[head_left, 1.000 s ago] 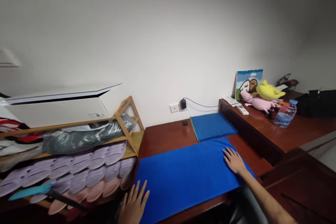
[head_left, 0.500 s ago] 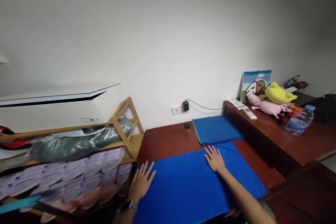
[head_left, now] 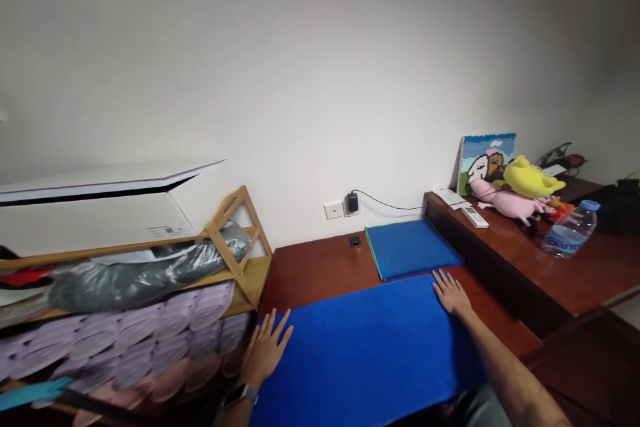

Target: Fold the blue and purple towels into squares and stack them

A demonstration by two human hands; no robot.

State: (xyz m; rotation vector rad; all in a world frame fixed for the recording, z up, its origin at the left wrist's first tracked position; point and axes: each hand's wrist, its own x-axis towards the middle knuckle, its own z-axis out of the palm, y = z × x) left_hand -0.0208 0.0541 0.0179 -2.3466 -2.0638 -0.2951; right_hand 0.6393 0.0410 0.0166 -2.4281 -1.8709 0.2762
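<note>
Smoothing the blue cloth [head_left: 360, 353] low in the frame seems the job, with left hand [head_left: 265, 350] and right hand [head_left: 453, 296] spread open, and the next move needs soft, flat palms.

Beyond the left edge of the desk [head_left: 310, 270], the box [head_left: 90, 223] is cut off, its print [head_left: 169, 231] unreadably small; the front cloth [head_left: 370, 347] loses its near left corner.

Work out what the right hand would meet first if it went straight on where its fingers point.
Most likely the folded blue cloth: its near edge lies just beyond the fingertips of the right hand. Whether any gap remains between them is hard to tell from this view.
</note>
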